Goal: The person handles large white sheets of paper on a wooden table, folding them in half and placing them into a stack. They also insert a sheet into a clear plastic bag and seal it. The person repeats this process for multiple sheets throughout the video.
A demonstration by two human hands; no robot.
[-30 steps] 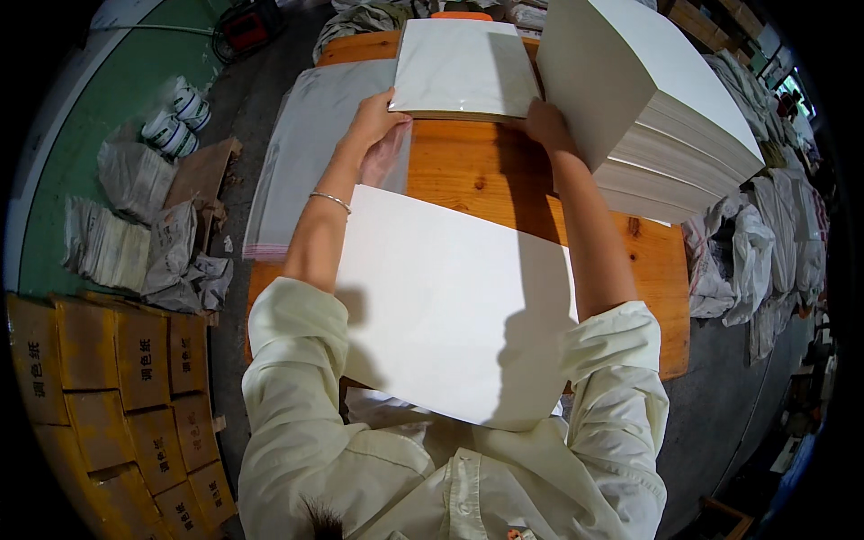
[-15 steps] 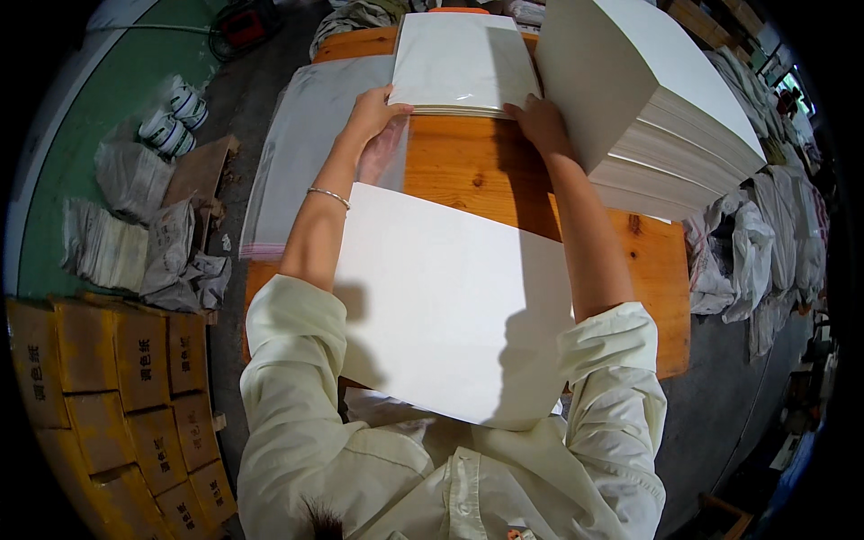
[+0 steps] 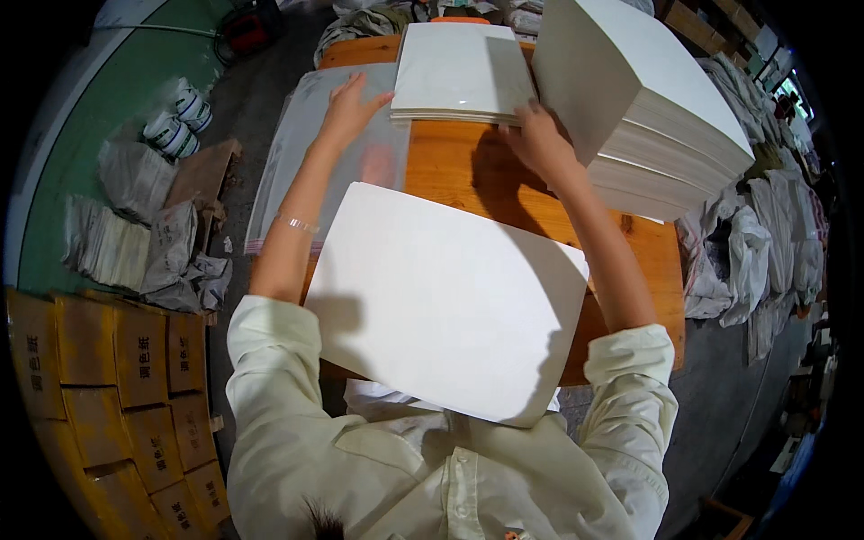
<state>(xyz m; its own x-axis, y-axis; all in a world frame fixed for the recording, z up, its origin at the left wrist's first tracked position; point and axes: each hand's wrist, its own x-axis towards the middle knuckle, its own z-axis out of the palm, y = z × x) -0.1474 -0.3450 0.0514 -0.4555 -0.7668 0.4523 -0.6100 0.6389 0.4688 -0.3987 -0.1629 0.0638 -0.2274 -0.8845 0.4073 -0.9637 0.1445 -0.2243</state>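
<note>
A low stack of packs [image 3: 463, 76], white and wrapped in clear film, lies at the far middle of the table. Just left of its front corner, my left hand [image 3: 349, 112] hovers over flat clear plastic bags [image 3: 301, 148], fingers spread and holding nothing. By the stack's right front corner is my right hand [image 3: 540, 142], its thumb and fingers apart; whether a fingertip touches the packs I cannot tell. Between my forearms, near my body, a white stack of paper or board [image 3: 441, 297] lies at a slant, its top sheet blank.
A tall block of white sheets [image 3: 675, 108] stands on the wooden table [image 3: 450, 166] to the right. Yellow-brown cartons [image 3: 144, 360] are piled at lower left. White buckets [image 3: 171, 135] and wrapped bundles [image 3: 108, 238] sit on the left. Crumpled pale sacks [image 3: 742, 252] lie on the right.
Both hands have come away from their hold on the wrapped packs' front corners. The left one has moved left with fingers spread; the right has drawn slightly nearer. The near white stack appears turned slightly.
</note>
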